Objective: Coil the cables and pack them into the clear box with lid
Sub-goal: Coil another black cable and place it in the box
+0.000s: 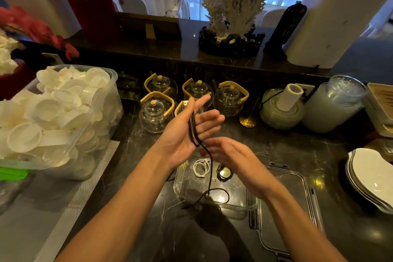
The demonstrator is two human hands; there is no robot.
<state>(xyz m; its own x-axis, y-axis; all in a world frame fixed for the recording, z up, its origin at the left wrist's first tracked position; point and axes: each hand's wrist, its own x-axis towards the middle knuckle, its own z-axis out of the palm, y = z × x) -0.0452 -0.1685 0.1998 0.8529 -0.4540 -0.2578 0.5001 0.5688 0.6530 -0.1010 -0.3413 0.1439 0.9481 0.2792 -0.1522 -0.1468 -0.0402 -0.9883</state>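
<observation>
Left hand (187,134) open, black cable (194,132) looped across its palm; right hand (229,155) open, fingers relaxed beside it. Risk: unpinched loops may slip off, tail snagging the clear box (212,204).

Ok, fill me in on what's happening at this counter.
A person is winding a black cable around the left hand, whose fingers are straight. The right hand sits just beside it, near the cable's hanging part. The loose end trails down into the clear box on the dark counter. A coiled white cable and a coiled black one already lie in the box. The lid rests to its right, off the box.
</observation>
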